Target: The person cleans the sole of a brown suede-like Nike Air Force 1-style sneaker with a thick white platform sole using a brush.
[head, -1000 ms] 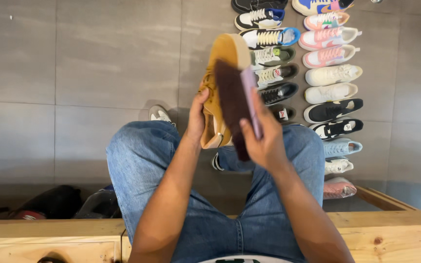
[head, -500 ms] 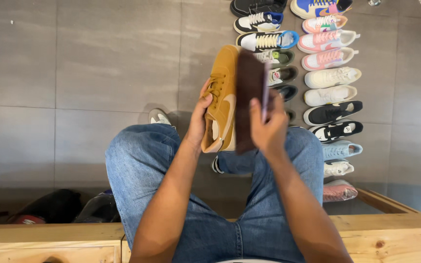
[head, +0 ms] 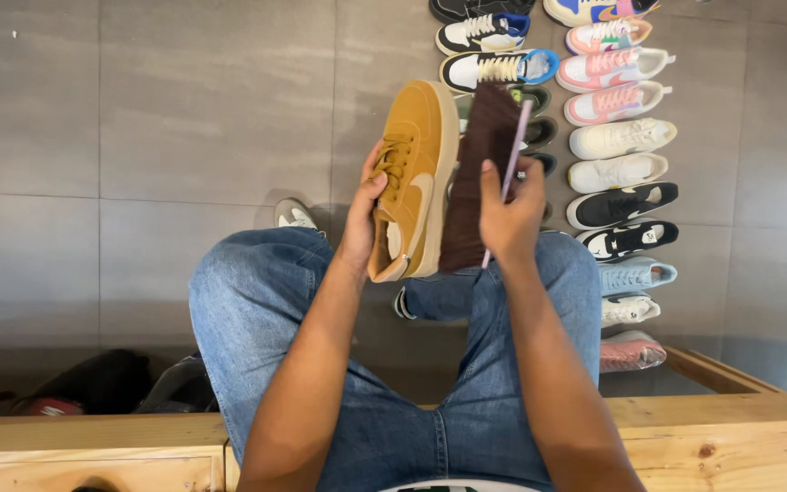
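Brush (head: 483,173) bristle face turned away; only its dark back and thin pale edge show. Left hand (head: 363,214) palm hidden behind shoe (head: 412,182); far side of shoe unseen. Several floor sneakers (head: 526,128) partly masked by shoe and brush. Top-row pairs cut by frame edge. Dark bag (head: 93,383) under bench (head: 84,446) too shadowed to identify. Torso cropped at bottom.

Bare tiled floor (head: 138,137) lies open to the left; rows of sneakers (head: 617,173) crowd the right side.
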